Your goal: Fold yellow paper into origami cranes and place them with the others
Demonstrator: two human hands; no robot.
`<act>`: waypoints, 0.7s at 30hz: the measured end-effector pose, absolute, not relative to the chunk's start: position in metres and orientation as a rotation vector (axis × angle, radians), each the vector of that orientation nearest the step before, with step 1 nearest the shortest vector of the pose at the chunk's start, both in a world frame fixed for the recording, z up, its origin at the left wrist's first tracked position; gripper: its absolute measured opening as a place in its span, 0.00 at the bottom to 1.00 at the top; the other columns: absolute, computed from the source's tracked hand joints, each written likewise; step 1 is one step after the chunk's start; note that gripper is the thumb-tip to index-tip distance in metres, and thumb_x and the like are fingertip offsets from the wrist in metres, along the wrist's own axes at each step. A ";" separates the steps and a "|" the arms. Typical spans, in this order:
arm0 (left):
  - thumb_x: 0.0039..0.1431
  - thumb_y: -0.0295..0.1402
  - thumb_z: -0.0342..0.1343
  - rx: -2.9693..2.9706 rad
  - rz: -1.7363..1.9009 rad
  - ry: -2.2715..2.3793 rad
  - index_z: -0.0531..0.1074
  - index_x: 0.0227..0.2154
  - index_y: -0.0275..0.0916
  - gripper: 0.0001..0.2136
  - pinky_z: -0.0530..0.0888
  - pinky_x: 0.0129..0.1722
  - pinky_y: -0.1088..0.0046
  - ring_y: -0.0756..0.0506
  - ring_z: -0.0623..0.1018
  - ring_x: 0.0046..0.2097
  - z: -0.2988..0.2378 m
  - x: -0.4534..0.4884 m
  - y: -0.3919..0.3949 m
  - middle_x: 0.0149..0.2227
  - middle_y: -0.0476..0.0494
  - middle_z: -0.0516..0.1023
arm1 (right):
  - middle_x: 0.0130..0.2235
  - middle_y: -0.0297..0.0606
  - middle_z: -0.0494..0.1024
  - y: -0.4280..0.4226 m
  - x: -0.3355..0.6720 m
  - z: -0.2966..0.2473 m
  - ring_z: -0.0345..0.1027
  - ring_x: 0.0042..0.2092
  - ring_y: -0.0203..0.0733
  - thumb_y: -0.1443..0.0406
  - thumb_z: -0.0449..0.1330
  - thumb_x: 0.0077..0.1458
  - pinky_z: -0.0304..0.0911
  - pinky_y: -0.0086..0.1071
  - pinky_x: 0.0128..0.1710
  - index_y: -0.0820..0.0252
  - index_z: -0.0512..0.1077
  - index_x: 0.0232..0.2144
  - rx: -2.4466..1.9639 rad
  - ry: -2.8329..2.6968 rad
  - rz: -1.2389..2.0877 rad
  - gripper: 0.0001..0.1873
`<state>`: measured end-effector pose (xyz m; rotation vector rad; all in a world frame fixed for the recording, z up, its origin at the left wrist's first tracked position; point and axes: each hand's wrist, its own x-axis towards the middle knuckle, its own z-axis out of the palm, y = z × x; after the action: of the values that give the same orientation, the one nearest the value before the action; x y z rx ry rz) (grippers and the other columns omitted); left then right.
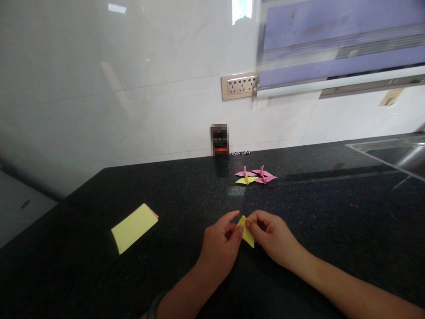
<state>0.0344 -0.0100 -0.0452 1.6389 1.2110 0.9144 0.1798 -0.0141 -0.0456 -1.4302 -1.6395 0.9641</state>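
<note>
A small folded yellow paper (246,231) is pinched between both of my hands just above the black countertop (172,186). My left hand (220,248) grips its left corner with thumb and fingers curled. On the other side, my right hand (272,237) pinches its upper right edge. Farther back lie three finished paper cranes (255,175), two pink and one yellow, close together. A flat stack of yellow paper sheets (134,227) with a pink edge rests to my left.
A small dark box (219,140) stands against the white tiled wall, under a power outlet strip (239,86). A metal sink (395,153) is sunk into the counter at the far right. The counter's left edge drops off near the paper stack.
</note>
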 end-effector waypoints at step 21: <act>0.54 0.37 0.44 1.502 1.026 1.212 0.67 0.33 0.36 0.11 0.70 0.27 0.74 0.48 0.73 0.28 -0.033 0.033 -0.006 0.27 0.46 0.73 | 0.19 0.30 0.65 -0.018 0.177 -0.043 0.59 0.21 0.32 0.67 0.49 0.50 0.53 0.25 0.20 0.61 0.63 0.20 -1.420 -1.683 1.017 0.09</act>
<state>0.0328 -0.0059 -0.0330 1.5021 1.2118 1.0264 0.1767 -0.0183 -0.0431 -1.4200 -1.6825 1.0167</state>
